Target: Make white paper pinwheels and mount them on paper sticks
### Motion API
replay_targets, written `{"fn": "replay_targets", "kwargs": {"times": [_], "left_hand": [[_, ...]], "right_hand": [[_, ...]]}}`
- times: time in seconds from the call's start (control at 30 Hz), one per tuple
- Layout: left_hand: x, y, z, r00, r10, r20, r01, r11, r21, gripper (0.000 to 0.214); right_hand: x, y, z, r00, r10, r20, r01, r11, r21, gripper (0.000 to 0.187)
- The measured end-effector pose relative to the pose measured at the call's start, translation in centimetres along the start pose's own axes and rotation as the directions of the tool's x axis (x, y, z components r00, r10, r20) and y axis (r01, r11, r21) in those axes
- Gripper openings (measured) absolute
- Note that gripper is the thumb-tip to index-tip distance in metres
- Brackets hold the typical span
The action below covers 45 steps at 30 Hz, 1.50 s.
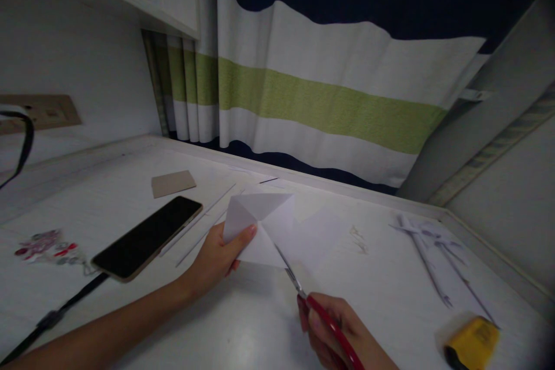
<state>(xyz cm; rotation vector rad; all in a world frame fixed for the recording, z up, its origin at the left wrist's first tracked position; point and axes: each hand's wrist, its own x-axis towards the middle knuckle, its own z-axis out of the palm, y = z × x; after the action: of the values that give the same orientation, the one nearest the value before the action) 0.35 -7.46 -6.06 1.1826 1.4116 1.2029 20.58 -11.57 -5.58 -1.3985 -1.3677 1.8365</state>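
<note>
My left hand pinches a creased square of white paper by its left side, thumb on top near the centre, holding it above the desk. In my right hand is a pair of red-handled scissors, fingers closed round the handles. The scissor blades reach the paper's lower right part, one lying over it and pointing toward the centre where the creases meet. Behind the held sheet, another piece of white paper lies on the desk.
A black phone with a strap, thin white paper sticks and a beige card lie left. Small trinkets are at far left. To the right are rubber bands, paper pinwheel-like pieces and a yellow tape measure. A curtain hangs behind.
</note>
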Motion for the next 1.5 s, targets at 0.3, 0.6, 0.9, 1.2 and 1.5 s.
{"fn": "replay_targets", "kwargs": {"times": [0.3, 0.6, 0.9, 1.2, 1.5], "left_hand": [[0.2, -0.3, 0.0, 0.999, 0.012, 0.037, -0.012, 1.0, 0.016, 0.032], [-0.2, -0.5, 0.2, 0.997, -0.038, 0.071, 0.036, 0.999, 0.027, 0.035], [-0.1, -0.7, 0.2, 0.995, -0.035, 0.088, 0.034, 0.999, 0.011, 0.033], [-0.3, -0.4, 0.2, 0.996, -0.033, 0.08, 0.031, 0.999, 0.025, 0.034], [-0.3, -0.2, 0.4, 0.997, -0.043, 0.059, 0.043, 0.999, 0.0, 0.034]], "right_hand": [[0.5, 0.4, -0.2, 0.998, 0.02, 0.057, -0.024, 0.997, 0.07, 0.058], [0.4, 0.9, -0.6, 0.99, -0.094, 0.102, 0.095, 0.996, 0.003, 0.057], [0.5, 1.4, -0.5, 0.998, -0.067, 0.013, 0.067, 0.998, 0.019, 0.054], [0.5, 1.5, -0.3, 0.999, -0.031, -0.039, 0.031, 0.999, 0.01, 0.052], [0.8, 2.2, -0.4, 0.997, -0.07, -0.022, 0.07, 0.997, 0.011, 0.05]]}}
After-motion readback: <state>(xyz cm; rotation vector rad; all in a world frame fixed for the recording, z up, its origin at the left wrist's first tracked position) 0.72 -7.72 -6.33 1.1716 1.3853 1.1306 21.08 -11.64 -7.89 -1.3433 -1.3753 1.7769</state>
